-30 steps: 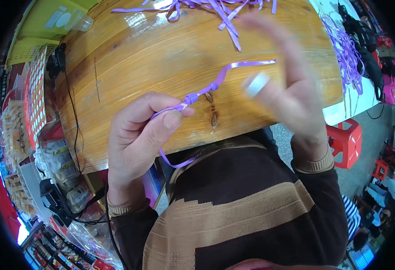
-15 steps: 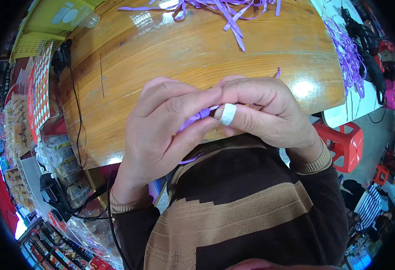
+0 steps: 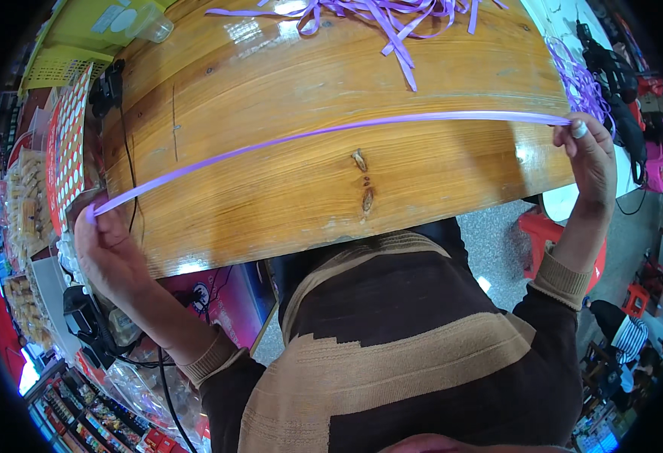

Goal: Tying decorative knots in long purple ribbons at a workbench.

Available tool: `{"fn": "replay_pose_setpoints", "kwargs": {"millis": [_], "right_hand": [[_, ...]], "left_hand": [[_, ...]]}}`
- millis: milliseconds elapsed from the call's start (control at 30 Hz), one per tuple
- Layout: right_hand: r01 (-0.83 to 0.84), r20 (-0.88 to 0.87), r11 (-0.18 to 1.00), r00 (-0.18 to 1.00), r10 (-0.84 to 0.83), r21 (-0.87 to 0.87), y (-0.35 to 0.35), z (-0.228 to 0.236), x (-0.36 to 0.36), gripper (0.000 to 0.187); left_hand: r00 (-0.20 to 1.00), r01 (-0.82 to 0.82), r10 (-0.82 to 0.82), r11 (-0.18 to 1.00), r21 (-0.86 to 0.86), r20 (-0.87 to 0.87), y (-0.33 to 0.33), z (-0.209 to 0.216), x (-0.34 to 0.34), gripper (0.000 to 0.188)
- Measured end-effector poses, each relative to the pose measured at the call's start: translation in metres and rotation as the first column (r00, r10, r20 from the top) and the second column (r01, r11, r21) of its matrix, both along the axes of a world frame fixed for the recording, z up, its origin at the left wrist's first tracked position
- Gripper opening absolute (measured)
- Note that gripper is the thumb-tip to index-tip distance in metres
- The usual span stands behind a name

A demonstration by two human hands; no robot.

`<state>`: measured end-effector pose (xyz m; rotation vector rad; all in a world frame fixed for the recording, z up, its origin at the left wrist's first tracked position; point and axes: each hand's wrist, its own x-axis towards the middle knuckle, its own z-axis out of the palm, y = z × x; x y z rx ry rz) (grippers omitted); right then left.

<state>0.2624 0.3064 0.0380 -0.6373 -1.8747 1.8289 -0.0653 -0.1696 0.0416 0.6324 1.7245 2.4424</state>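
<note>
A purple ribbon (image 3: 324, 130) stretches taut across the view above the wooden table (image 3: 271, 204). Its left end is pinched in my left hand (image 3: 114, 253), out past the table's left front corner. My right hand (image 3: 593, 155) grips the other end by the table's right edge, with white tape around one fingertip. Both hands are closed, arms spread wide. At the far side of the table lies a loose heap of purple ribbons (image 3: 399, 53), some ends trailing toward me.
More purple strands (image 3: 581, 79) hang tangled on a white table (image 3: 573, 200) at right, beside a black bag (image 3: 618, 75). A red stool (image 3: 535, 241) stands below. At left are a yellow crate (image 3: 63, 69), a clear cup (image 3: 152, 26), a dotted box (image 3: 71, 143) and black cables (image 3: 127, 143).
My hands were together at the middle, fingers working a coiled bit of purple ribbon. They have moved far apart to left and right, and the ribbon is now pulled straight between them.
</note>
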Motion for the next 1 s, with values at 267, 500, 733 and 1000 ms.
{"fn": "replay_pose_setpoints", "kwargs": {"millis": [267, 500, 733, 1000], "right_hand": [[0.073, -0.180, 0.983, 0.978, -0.103, -0.167, 0.056, -0.041, 0.051, 0.027], [0.045, -0.328, 0.894, 0.921, -0.210, -0.446, 0.089, -0.067, 0.083, 0.043], [0.024, -0.333, 0.875, 0.919, -0.209, -0.483, 0.099, -0.072, 0.097, 0.047], [0.109, -0.271, 0.903, 0.933, -0.238, -0.415, 0.081, -0.062, 0.085, 0.045]], "left_hand": [[0.964, -0.235, 0.240, 0.970, 0.058, -0.118, -0.014, 0.005, -0.007, 0.025], [0.983, 0.075, -0.066, 0.996, 0.049, -0.173, 0.053, 0.020, 0.055, 0.024], [0.975, 0.222, -0.222, 0.975, 0.001, -0.017, 0.077, 0.032, 0.084, 0.023], [0.975, 0.219, -0.213, 0.970, -0.102, 0.065, 0.082, 0.034, 0.096, 0.023]]}}
